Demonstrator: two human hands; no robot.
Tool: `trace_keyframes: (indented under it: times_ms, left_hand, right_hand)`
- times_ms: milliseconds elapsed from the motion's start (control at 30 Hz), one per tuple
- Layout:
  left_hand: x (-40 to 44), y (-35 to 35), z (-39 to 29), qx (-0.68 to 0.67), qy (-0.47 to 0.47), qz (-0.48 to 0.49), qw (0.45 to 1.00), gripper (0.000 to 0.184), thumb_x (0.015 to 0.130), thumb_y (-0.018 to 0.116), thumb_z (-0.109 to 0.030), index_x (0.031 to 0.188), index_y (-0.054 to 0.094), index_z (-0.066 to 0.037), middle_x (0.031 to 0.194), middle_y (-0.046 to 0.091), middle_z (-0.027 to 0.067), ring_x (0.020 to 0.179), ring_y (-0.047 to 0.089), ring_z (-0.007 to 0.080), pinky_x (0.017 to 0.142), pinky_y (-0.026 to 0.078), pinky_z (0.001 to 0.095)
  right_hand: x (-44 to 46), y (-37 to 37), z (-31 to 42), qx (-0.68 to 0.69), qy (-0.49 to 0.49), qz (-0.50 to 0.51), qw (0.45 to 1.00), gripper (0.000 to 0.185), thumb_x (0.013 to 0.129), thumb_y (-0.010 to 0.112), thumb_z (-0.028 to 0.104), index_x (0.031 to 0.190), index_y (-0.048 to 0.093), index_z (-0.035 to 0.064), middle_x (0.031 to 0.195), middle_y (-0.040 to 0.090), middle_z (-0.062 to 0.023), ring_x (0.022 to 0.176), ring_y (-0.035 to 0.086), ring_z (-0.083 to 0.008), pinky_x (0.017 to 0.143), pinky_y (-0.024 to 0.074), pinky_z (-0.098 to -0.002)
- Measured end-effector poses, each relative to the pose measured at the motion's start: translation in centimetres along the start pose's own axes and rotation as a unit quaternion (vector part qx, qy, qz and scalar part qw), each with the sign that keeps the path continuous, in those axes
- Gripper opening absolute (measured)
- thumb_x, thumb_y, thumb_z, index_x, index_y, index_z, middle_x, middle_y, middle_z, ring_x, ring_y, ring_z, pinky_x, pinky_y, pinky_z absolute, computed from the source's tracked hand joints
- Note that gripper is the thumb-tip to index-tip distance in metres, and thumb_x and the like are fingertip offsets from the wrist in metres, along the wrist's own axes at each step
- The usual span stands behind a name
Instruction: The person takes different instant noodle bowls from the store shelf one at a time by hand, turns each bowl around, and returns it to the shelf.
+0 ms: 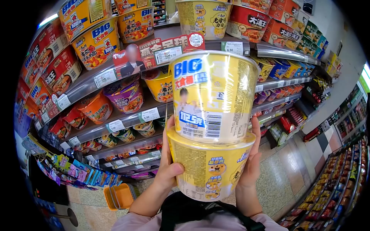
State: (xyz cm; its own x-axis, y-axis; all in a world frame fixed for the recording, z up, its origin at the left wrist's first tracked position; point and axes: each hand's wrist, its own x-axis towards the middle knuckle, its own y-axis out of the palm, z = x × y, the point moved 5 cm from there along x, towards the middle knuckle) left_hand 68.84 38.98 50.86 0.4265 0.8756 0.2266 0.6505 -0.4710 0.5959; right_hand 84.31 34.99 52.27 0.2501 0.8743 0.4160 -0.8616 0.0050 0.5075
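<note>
Between my two hands I hold two yellow instant noodle bowls, one stacked on the other. The upper noodle bowl (212,100) shows "BIG" lettering and a barcode. It rests on the lid of the lower noodle bowl (208,169). My left hand (167,169) presses the lower bowl's left side, its thumb in front. My right hand (249,169) is wrapped against the right side, with its fingertips reaching up beside the upper bowl. A similar yellow noodle bowl (202,19) stands on the top shelf just behind.
Shelves (131,119) in front carry several rows of noodle bowls with price tags. An orange shopping basket (120,196) sits on the floor at lower left. Hanging packets (81,171) stick out at the left. A rack of packaged goods (335,188) runs along the right.
</note>
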Motion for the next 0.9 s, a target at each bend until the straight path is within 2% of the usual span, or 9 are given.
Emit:
trace_keyframes:
  times_ms: [100,200,300,367,600,633,700,800,900]
  left_hand:
    - [-0.8,-0.6,0.9,-0.064,-0.051,-0.026,0.996,0.112,0.059,0.073,-0.037,0.14,0.001,-0.009,0.139,0.023,0.0131,0.127,0.03,0.0254,0.103,0.029,0.0376]
    - [-0.7,-0.1,0.6,-0.077,-0.035,-0.005,0.996,0.112,0.059,0.072,-0.039,0.14,0.001,-0.008,0.138,0.025,0.0125,0.125,0.033,0.0253,0.101,0.031,0.0379]
    - [-1.5,-1.6,1.4,-0.1,-0.047,-0.01,0.994,0.106,0.062,0.07,-0.039,0.14,0.006,-0.008,0.134,0.032,0.0135,0.121,0.039,0.0263,0.1,0.034,0.0387]
    - [-1.8,-2.0,1.6,-0.107,-0.067,0.013,0.992,0.1,0.063,0.069,-0.037,0.139,0.012,-0.007,0.131,0.038,0.014,0.118,0.043,0.0271,0.098,0.036,0.039]
    - [-2.1,-3.1,2.8,-0.136,-0.088,0.035,0.986,0.093,0.069,0.06,-0.044,0.139,0.012,-0.006,0.133,0.036,0.013,0.118,0.042,0.0246,0.098,0.036,0.0378]
    - [-2.1,-3.2,2.9,-0.139,-0.089,0.038,0.986,0.092,0.07,0.059,-0.045,0.139,0.012,-0.006,0.133,0.036,0.0128,0.118,0.042,0.0242,0.098,0.036,0.0376]
    - [-2.2,-3.5,3.1,-0.145,-0.092,0.045,0.984,0.09,0.072,0.056,-0.047,0.139,0.013,-0.006,0.133,0.036,0.0125,0.119,0.041,0.0234,0.097,0.036,0.0372]
    - [-2.1,-4.0,3.3,-0.143,-0.095,0.051,0.984,0.087,0.075,0.052,-0.051,0.139,0.013,-0.005,0.134,0.035,0.012,0.119,0.041,0.0222,0.097,0.036,0.0366]
    - [-1.8,-4.3,3.1,-0.11,-0.096,0.054,0.988,0.085,0.078,0.048,-0.054,0.139,0.014,-0.005,0.135,0.034,0.0115,0.119,0.041,0.0209,0.097,0.036,0.036]
  right_hand:
    - [-0.5,0.3,-0.4,0.021,-0.003,-0.005,1.0,0.096,0.078,0.051,0.058,0.14,-0.001,0.0068,0.144,0.013,-0.0117,0.13,0.021,-0.0232,0.105,0.0218,-0.0377]
    - [-2.0,-1.2,-2.0,0.047,0.011,-0.04,0.998,0.083,0.083,0.04,0.058,0.14,0.007,0.008,0.142,0.023,-0.0111,0.127,0.031,-0.0243,0.102,0.0296,-0.0395]
    - [-1.9,-0.9,-1.7,0.027,0.026,-0.013,0.999,0.079,0.085,0.037,0.058,0.14,0.009,0.0082,0.142,0.023,-0.0102,0.126,0.032,-0.0251,0.101,0.0304,-0.04]
    - [-1.1,0.6,-0.4,0.026,0.046,-0.019,0.998,0.105,0.074,0.053,0.063,0.139,-0.006,0.0059,0.144,0.012,-0.0123,0.131,0.02,-0.0235,0.105,0.0204,-0.0381]
    - [-2.1,0.5,-0.9,0.043,0.115,-0.012,0.992,0.114,0.066,0.06,0.066,0.14,-0.009,0.0123,0.144,0.011,-0.0121,0.131,0.02,-0.0253,0.105,0.0213,-0.0401]
    - [-2.1,0.5,-1.1,0.023,0.056,0.003,0.998,0.092,0.076,0.047,0.063,0.138,0.007,0.0075,0.138,0.025,-0.0139,0.123,0.033,-0.0262,0.1,0.0301,-0.0398]
    - [-2.0,0.5,-0.9,0.002,-0.005,0.016,1.0,0.078,0.085,0.033,0.06,0.136,0.024,0.0026,0.132,0.039,-0.0157,0.116,0.045,-0.0271,0.095,0.0389,-0.0394]
    - [-1.7,0.7,-0.9,-0.031,0.019,0.005,0.999,0.076,0.085,0.032,0.06,0.134,0.028,0.0023,0.13,0.042,-0.0161,0.115,0.046,-0.0273,0.095,0.0392,-0.0392]
    - [-1.6,1.0,-0.6,-0.03,-0.024,0.004,0.999,0.072,0.086,0.032,0.058,0.132,0.032,0.0022,0.126,0.046,-0.016,0.111,0.049,-0.0268,0.092,0.0417,-0.0388]
